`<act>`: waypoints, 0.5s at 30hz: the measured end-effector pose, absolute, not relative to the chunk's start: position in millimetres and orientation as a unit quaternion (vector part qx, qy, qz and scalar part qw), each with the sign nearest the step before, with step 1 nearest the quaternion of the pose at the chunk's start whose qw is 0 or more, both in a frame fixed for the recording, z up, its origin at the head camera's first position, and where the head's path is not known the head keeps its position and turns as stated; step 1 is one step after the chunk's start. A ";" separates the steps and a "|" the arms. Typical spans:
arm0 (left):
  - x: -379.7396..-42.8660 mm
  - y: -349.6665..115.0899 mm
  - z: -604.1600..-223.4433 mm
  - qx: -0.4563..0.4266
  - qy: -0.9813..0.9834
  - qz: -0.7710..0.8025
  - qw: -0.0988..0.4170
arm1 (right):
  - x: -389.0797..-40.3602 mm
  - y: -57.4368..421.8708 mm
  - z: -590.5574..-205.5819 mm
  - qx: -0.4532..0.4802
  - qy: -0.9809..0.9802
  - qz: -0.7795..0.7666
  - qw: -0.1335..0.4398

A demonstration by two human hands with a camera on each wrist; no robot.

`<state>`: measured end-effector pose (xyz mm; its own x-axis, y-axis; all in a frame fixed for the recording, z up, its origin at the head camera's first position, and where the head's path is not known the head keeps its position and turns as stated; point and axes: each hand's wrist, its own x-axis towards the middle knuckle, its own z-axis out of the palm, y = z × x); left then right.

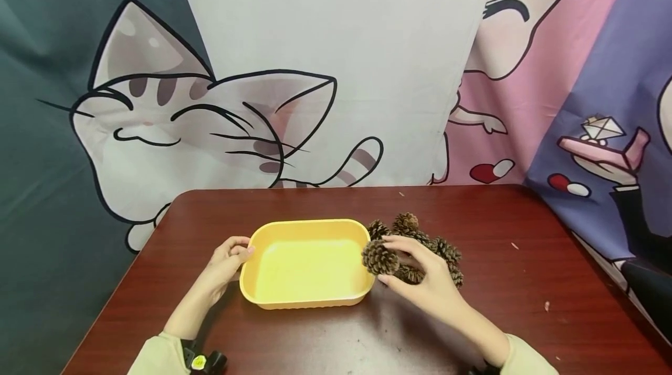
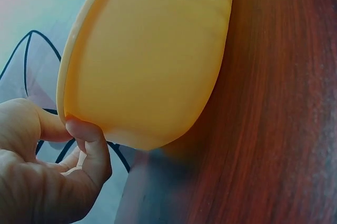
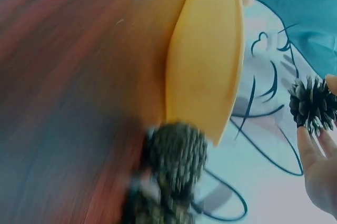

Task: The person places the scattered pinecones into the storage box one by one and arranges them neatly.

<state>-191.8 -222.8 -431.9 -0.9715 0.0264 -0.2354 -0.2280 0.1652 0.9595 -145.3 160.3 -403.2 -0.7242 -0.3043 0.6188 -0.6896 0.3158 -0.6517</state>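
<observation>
A yellow rectangular basin (image 1: 307,304) with rounded corners stands on the table, and nothing lies inside it. My left hand (image 1: 226,267) pinches its left rim between thumb and fingers; the left wrist view shows this hand (image 2: 58,166) at the edge of the basin (image 2: 152,61). Beside the right rim, my right hand (image 1: 430,279) holds a pine cone (image 1: 380,258) between thumb and fingertips. In the right wrist view that pine cone (image 3: 312,104) is raised off the table. Behind the right hand lie several more pine cones (image 1: 446,251), partly covered by it.
The dark red wooden table (image 1: 525,305) bears a few small pale scraps at the right. Behind it hangs a cloth (image 1: 341,25) printed with cartoon cats. Loose pine cones (image 3: 176,153) sit close against the basin's right end.
</observation>
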 end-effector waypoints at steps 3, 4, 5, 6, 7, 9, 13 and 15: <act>-191.4 -222.4 -434.7 -0.071 0.754 0.646 0.096 | -151.7 143.9 -403.7 0.322 -0.781 0.505 0.177; -191.6 -222.1 -435.5 -0.070 0.753 0.647 0.096 | -153.0 138.8 -403.8 0.323 -0.782 0.505 0.168; -192.1 -222.0 -436.0 -0.070 0.753 0.647 0.096 | -154.2 133.8 -404.4 0.329 -0.781 0.506 0.161; -192.8 -221.8 -436.4 -0.069 0.753 0.648 0.097 | -155.5 128.6 -405.0 0.336 -0.779 0.506 0.155; -193.5 -221.7 -436.4 -0.068 0.752 0.648 0.097 | -156.9 123.7 -405.8 0.342 -0.780 0.503 0.149; -194.6 -222.2 -435.9 -0.065 0.753 0.648 0.097 | -159.1 113.5 -406.7 0.353 -0.779 0.499 0.138; -194.9 -223.6 -434.4 -0.068 0.750 0.651 0.098 | -160.5 91.3 -400.5 0.339 -0.778 0.521 0.094; -194.0 -223.6 -434.4 -0.072 0.749 0.652 0.097 | -160.6 80.7 -394.1 0.321 -0.777 0.539 0.061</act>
<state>-194.0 -223.6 -434.4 -0.9709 0.0191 -0.2386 -0.2337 0.1399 0.9622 -160.6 80.7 -394.1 -0.7869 -0.4326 0.4400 -0.5636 0.2137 -0.7979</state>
